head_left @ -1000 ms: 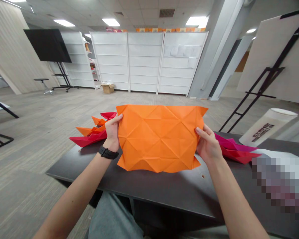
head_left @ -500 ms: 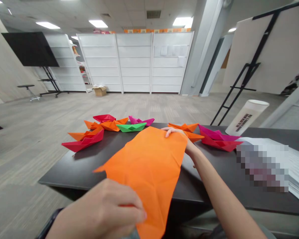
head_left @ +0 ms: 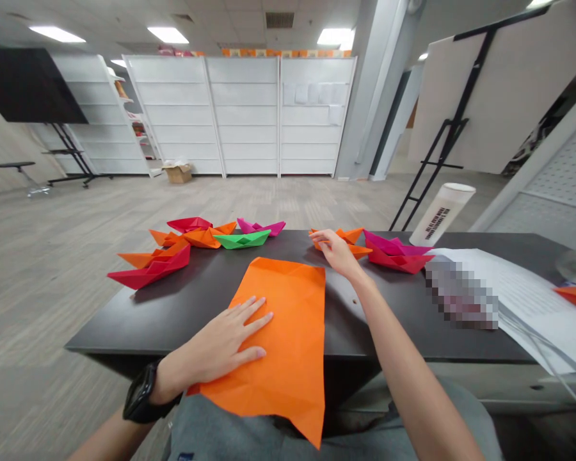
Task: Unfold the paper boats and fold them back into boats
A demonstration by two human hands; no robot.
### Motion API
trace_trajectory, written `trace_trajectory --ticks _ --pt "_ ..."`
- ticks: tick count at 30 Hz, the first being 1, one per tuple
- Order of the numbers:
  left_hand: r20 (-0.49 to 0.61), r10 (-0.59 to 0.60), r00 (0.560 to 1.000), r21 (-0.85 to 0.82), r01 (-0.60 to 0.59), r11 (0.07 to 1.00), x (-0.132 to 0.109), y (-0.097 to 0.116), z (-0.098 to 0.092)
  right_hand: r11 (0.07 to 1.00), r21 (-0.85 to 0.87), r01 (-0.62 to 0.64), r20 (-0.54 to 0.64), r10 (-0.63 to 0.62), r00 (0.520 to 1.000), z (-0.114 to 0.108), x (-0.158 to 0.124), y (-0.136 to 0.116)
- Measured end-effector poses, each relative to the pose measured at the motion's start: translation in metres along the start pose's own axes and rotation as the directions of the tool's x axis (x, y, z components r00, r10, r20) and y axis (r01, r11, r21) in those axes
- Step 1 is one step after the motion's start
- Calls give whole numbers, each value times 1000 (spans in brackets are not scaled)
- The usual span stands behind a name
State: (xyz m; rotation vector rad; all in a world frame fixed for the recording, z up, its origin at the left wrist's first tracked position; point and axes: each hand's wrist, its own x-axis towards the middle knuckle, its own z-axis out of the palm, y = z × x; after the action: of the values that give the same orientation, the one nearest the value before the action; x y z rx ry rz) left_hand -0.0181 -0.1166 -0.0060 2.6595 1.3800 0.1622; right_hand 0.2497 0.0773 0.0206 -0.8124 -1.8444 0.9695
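Note:
My left hand lies flat with fingers spread on a creased orange sheet of paper. The sheet's far part rests on the dark table, and its near part hangs past the edge over my lap. Beyond the sheet's far right corner, my right hand is loosely bent with nothing visible in it. It overlaps an orange paper boat; whether it touches the boat I cannot tell. Beside that stand a magenta paper boat and a red paper boat.
At the table's far left are several folded boats, among them a red boat and a green boat. On the right are a white cylinder, printed papers and a cable. An easel board stands behind.
The orange sheet, lifted and tilted before, now lies flatter. My left hand has gone from a closed grip to lying flat on it. My right hand has let go of its far edge.

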Motion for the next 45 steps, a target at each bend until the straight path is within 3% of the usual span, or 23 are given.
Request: trace_trajectory --ticks 2,4,5,7,10,14,19,25,30,32,34,35,37,40,45 --pt "-47 -22 999 47 24 999 -2 6 10 996 -65 57 -25 -58 998 4 -26 -18" --pt "-81 -40 996 69 46 997 -3 11 16 958 -235 162 191 -118 974 13 -63 -34" --pt "-91 -49 995 63 55 997 -3 12 17 939 -298 172 306 -77 949 18 -83 -39" --pt "-104 -70 992 23 72 997 -5 9 16 899 -419 125 421 71 904 28 -118 -45" --pt "-83 -48 995 -56 43 997 -15 -3 7 862 -499 86 470 186 863 32 -152 -48" --pt "-17 117 993 -95 -118 988 -41 -21 -5 889 -449 88 505 172 846 20 -168 -51" --pt "-62 148 987 -73 -152 986 -56 -32 6 922 -360 142 513 69 856 10 -175 -45" --pt "-167 120 979 -50 -130 990 -57 -35 22 828 -539 155 414 99 905 11 -190 -36" --pt "-112 191 975 -166 -207 964 -50 -31 -13 808 -557 192 459 106 882 2 -165 -47" --pt "-95 162 982 -157 -175 972 -33 -25 -28 788 -582 202 460 113 881 11 -139 -51" --pt "-56 107 993 -103 -112 988 -8 -18 -33 766 -609 207 406 77 911 32 -114 -51" --pt "-57 61 997 -74 -65 995 6 -15 -32 742 -637 210 401 86 912 45 -104 -49" --pt "-149 -13 989 -2 13 1000 30 -11 -20 706 -665 244 474 146 868 70 -93 -43" --pt "-287 -70 955 86 99 991 50 -13 8 676 -689 261 499 180 848 90 -92 -33" --pt "-259 -108 960 113 142 983 51 -26 38 656 -727 204 438 214 873 72 -97 -18"
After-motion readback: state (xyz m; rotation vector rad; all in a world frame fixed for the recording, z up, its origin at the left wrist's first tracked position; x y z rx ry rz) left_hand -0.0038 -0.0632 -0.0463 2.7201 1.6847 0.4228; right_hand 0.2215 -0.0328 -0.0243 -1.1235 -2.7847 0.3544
